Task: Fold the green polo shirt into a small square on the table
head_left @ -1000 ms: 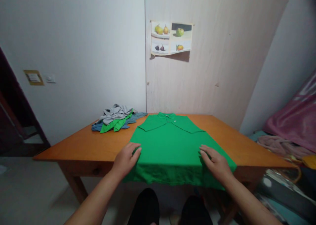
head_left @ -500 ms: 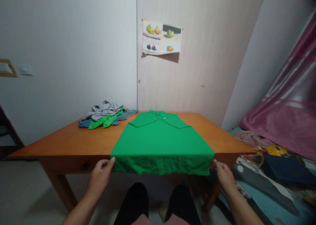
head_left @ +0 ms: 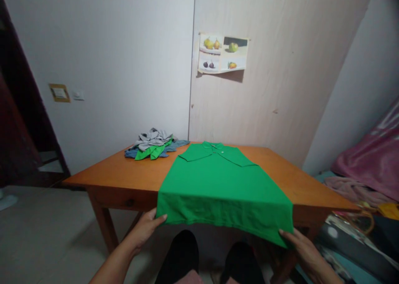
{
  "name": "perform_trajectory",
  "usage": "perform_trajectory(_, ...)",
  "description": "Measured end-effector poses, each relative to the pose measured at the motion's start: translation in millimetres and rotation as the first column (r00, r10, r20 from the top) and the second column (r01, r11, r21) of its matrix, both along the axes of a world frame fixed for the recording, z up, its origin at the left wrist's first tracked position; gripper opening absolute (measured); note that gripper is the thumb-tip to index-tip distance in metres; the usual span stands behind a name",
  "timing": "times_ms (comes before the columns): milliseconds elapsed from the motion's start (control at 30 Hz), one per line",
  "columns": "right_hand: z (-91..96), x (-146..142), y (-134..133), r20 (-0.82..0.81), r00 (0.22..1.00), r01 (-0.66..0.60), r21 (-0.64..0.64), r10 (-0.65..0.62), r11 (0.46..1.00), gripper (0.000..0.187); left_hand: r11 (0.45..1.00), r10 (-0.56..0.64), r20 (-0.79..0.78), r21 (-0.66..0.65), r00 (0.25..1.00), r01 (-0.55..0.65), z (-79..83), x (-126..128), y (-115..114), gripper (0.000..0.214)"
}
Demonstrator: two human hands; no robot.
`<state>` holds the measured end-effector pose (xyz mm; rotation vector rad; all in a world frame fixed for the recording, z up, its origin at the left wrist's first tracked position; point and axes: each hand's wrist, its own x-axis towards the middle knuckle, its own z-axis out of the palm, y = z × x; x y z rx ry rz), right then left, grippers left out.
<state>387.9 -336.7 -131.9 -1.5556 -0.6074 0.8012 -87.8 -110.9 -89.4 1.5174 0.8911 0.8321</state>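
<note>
A green polo shirt (head_left: 218,184) lies flat on the wooden table (head_left: 131,178), collar at the far side, sleeves folded in, its bottom hem hanging over the near edge. My left hand (head_left: 145,229) pinches the hem's left corner from below. At the hem's right corner my right hand (head_left: 301,248) grips the cloth, fingers closed under it.
A heap of grey, green and blue clothes (head_left: 152,144) sits at the table's far left. A fruit poster (head_left: 222,53) hangs on the wall. Pink cloth and clutter (head_left: 364,180) lie to the right. My dark-clad knees (head_left: 212,259) are below the table's edge.
Both hands slid off the shirt's top, dropped below the table's edge and took hold of the hem's two corners. The head camera shifted sideways and back.
</note>
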Motion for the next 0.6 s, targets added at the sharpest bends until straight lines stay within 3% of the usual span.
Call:
perform_trajectory(167,9.6,-9.6,-26.6,-0.057,0.996,-0.073,0.008,0.073,0.997,0.032,0.995,-0.076,0.058,-0.058,0.995,0.079,15.4,-15.4,-12.1,0.048)
perform_trajectory(300,22.7,1.5,-42.1,-0.041,0.996,-0.079,-0.014,0.078,0.997,0.034,0.997,-0.04,0.045,-0.062,0.998,0.043,33.5,-27.5,-21.6,0.05)
perform_trajectory(400,45.2,8.9,-47.7,-0.01,1.0,0.005,-0.001,-0.005,1.0,0.059,0.997,0.021,0.059,-0.076,0.998,-0.017,54.5,-33.4,-29.4,0.064)
perform_trajectory(500,71.7,13.8,-48.2,0.013,0.998,0.069,0.037,-0.069,0.997,0.086,0.992,0.103,0.171,-0.089,0.98,-0.089,75.8,-33.6,-33.5,0.08)
perform_trajectory(533,79.5,15.8,-47.5,0.008,0.997,0.073,0.069,-0.074,0.995,0.084,0.99,0.124,0.206,-0.088,0.971,-0.108,81.5,-32.5,-33.4,0.078)
perform_trajectory(600,92.3,20.2,-45.2,-0.002,0.996,0.093,0.152,-0.094,0.984,0.061,0.986,0.158,0.256,-0.083,0.954,-0.141,89.9,-29.2,-31.0,0.062)
